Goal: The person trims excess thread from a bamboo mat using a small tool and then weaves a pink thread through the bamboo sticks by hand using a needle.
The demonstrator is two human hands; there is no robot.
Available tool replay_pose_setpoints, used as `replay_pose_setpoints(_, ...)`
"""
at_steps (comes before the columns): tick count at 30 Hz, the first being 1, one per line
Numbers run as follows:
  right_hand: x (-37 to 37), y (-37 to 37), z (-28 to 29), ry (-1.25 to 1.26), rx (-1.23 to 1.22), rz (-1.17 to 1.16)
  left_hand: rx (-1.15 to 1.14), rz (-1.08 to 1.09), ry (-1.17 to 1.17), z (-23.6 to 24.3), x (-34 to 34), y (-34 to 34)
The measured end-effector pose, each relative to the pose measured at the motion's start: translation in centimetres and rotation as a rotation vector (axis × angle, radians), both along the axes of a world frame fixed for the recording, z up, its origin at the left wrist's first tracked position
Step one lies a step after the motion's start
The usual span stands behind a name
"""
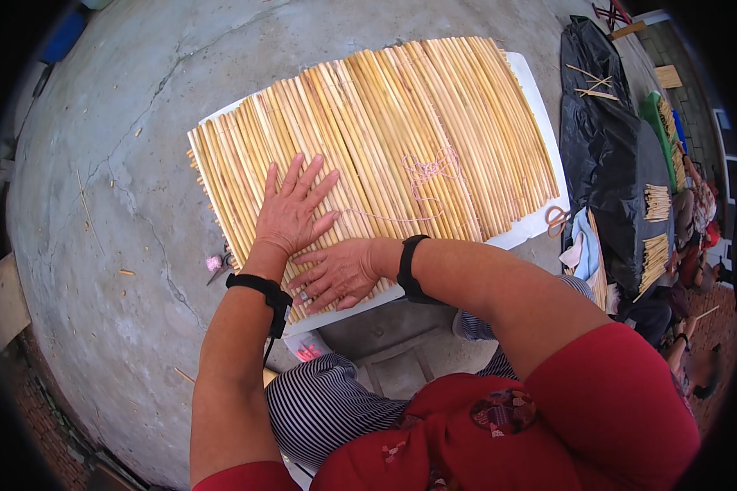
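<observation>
A mat of pale yellow reed stalks point(377, 106), laid side by side and bound with thread, rests on a white board point(532, 90). My left hand point(291, 209) lies flat on the stalks toward the mat's left part, fingers spread. Just below it, my right hand point(337, 274) also presses flat near the near edge, its fingers pointing left and apart. Neither hand holds anything. A loose tangle of pink string point(431, 170) sits on the mat right of my hands, one strand running left toward my left hand.
Orange-handled scissors point(556, 219) lie by the board's right corner. A pink thread bundle point(214, 263) is on the concrete at left. Black plastic sheeting point(594, 139) with bundles of cut stalks point(655, 258) spreads at right. Other people point(696, 204) sit beyond it.
</observation>
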State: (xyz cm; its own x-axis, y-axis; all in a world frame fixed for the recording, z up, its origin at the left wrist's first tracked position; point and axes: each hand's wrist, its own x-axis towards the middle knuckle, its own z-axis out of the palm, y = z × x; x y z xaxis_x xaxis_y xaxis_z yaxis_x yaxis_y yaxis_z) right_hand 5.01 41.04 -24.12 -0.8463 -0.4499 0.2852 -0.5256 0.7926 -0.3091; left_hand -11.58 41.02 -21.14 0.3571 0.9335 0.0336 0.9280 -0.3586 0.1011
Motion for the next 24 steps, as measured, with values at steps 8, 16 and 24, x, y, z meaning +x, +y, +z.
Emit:
replay_pose_setpoints(8,0.07,0.00,-0.27,0.015,-0.017,-0.004,-0.005,-0.007,-0.012,0.20,0.13,0.08)
replay_pose_setpoints(16,0.05,-0.01,0.00,-0.003,0.011,0.008,-0.005,0.001,-0.004,0.06,0.14,-0.10)
replay_pose_setpoints(24,0.17,0.11,-0.08,0.015,-0.028,-0.004,0.007,0.001,0.013,0.17,0.23,0.03)
